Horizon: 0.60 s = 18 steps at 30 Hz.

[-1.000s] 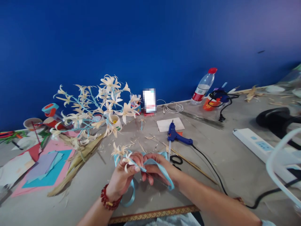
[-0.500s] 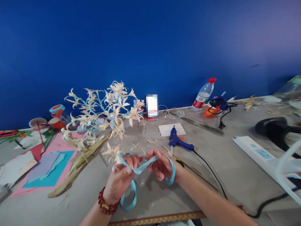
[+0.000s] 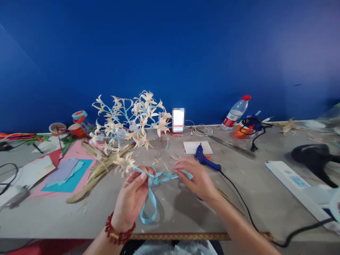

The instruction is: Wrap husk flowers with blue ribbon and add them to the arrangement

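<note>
clamping flower's stem and ribbon between left hand's thumb and fingers, lower centre of the frame, seemingly for steadiness; pinching ribbon with right hand's closed fingers, apparently for stretching it rightward.

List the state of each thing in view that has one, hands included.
Left hand: closed on the ribbon by the flower
Right hand: pinching the ribbon farther along
Light-blue fabric ribbon: twisted between the hands, one loop hanging
Cream-petalled artificial flower: petals spread
Blue plastic glue gun: lying down, heat not visible
Clear plastic bottle with red cap: capped
Thin white cable: coiled
</note>
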{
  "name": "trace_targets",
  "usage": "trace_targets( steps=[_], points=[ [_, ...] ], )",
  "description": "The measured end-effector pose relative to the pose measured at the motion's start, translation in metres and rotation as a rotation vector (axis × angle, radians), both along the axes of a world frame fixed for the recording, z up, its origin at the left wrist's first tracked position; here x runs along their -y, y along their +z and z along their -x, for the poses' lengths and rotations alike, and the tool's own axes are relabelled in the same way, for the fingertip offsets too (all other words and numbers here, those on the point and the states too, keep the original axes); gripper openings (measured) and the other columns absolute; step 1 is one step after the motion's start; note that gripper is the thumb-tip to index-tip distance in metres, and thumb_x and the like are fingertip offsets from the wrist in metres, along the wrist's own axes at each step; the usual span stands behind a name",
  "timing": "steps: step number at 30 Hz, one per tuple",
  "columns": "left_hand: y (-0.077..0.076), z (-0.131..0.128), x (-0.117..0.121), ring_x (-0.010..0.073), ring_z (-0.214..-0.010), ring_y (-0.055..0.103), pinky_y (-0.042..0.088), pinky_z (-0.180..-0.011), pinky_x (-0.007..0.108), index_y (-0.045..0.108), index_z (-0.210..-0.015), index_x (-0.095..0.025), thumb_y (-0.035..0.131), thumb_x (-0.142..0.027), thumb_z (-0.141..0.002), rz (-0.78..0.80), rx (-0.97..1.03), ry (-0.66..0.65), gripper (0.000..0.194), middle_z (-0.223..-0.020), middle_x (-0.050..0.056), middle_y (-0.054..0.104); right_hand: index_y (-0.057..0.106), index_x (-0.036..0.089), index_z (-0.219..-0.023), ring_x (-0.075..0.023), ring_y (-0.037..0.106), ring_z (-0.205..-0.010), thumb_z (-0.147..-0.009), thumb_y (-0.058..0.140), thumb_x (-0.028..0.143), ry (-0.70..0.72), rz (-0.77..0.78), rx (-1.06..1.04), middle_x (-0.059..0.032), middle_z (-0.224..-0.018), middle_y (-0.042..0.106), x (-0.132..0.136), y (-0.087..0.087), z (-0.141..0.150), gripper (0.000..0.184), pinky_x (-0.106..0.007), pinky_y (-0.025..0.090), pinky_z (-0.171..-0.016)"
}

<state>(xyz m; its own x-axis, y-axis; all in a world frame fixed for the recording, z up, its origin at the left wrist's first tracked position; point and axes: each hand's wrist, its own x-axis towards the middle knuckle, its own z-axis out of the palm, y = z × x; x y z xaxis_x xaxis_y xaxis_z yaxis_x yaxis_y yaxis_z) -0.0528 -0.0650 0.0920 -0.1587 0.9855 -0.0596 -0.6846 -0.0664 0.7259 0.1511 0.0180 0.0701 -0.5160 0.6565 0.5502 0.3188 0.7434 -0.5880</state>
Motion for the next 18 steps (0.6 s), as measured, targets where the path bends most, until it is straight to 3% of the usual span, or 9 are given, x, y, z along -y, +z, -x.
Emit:
trace_targets(
  steps=[4,10,14,18],
  points=[
    [-0.009,-0.015,-0.003,0.0144,-0.082,0.06,0.048,-0.082,0.028,0.07,-0.079,-0.017,0.075,-0.017,-0.073,0.114,0.122,0.019,0.008,-0.082,0.001,0.067,0.063,0.021,-0.111,-0.02,0.063,-0.1,-0.093,0.05,0.018,0.071,-0.146,0.145,-0.01,-0.109,0.067,0.037,0.006,0.002,0.022,-0.032,0.052,-0.083],
    [-0.012,-0.034,-0.003,0.012,-0.069,0.063,0.049,-0.07,0.024,0.068,-0.072,-0.016,0.077,-0.015,-0.07,0.177,0.197,-0.01,0.009,-0.072,-0.001,0.068,0.061,0.022,-0.117,-0.016,0.066,-0.077,-0.09,0.051,0.01,-0.106,-0.535,0.004,-0.0059,-0.089,0.07,0.062,-0.023,0.01,0.031,-0.027,0.053,-0.07],
    [-0.018,-0.042,-0.001,0.0105,-0.068,0.064,0.049,-0.069,0.023,0.068,-0.073,-0.016,0.078,-0.013,-0.068,0.219,0.242,0.022,0.011,-0.072,-0.002,0.07,0.059,0.025,-0.123,-0.0148,0.066,-0.074,-0.088,0.056,0.012,-0.225,-0.559,-0.053,-0.0051,-0.087,0.068,0.056,-0.037,0.02,0.038,-0.025,0.052,-0.069],
    [-0.024,-0.047,0.001,0.0092,-0.065,0.063,0.049,-0.066,0.02,0.068,-0.071,-0.016,0.078,-0.012,-0.068,0.243,0.266,0.018,0.011,-0.068,-0.003,0.068,0.06,0.026,-0.121,-0.0134,0.065,-0.068,-0.088,0.057,0.011,-0.263,-0.577,-0.039,-0.003,-0.081,0.068,0.053,-0.04,0.027,0.037,-0.024,0.051,-0.066]
  ],
)
